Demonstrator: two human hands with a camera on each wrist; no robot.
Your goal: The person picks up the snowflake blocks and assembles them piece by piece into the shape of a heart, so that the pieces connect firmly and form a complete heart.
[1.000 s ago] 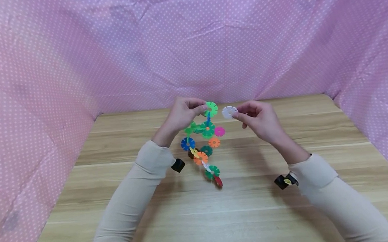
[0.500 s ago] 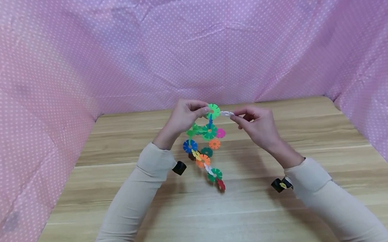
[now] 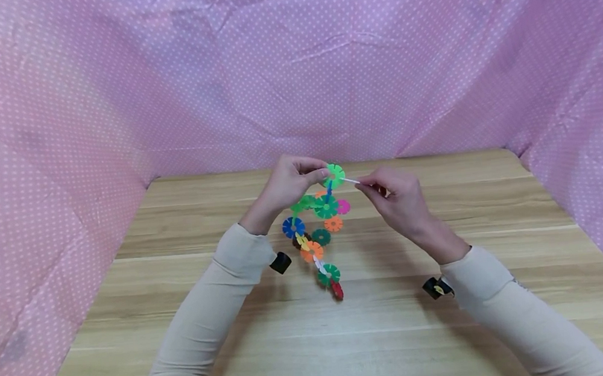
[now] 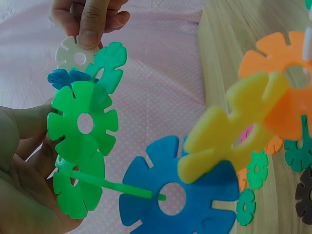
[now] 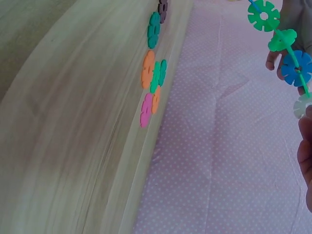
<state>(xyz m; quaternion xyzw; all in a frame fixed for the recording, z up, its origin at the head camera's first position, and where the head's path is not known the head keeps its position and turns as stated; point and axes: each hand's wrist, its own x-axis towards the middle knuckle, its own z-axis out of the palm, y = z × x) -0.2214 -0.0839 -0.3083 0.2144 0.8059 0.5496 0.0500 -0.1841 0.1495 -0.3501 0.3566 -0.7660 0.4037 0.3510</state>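
Observation:
My left hand [image 3: 286,188] pinches the bright green snowflake disc [image 3: 339,173] at the upper end of a chain of slotted plastic discs. Below it the chain hangs down over the table, through a blue disc [image 4: 139,187], a yellow disc [image 4: 219,114] and an orange disc [image 3: 308,253], to a red disc [image 3: 337,291] at the lower end. Between thumb and index finger my right hand [image 3: 402,205] holds a white snowflake disc [image 3: 352,181]. Seen edge-on in the head view, its rim meets the right side of the green disc. My right fingers partly cover the white disc.
Loose discs lie on the wooden table [image 3: 457,330] behind the chain: a pink disc [image 5: 145,117], an orange disc [image 5: 146,73], a teal disc [image 5: 153,36] and several others. Pink dotted cloth [image 3: 289,62] hangs behind the table's far edge and along both sides.
My right hand has turned the white disc from face-on to edge-on and moved it left against the green disc. The left hand and chain have shifted slightly right and down.

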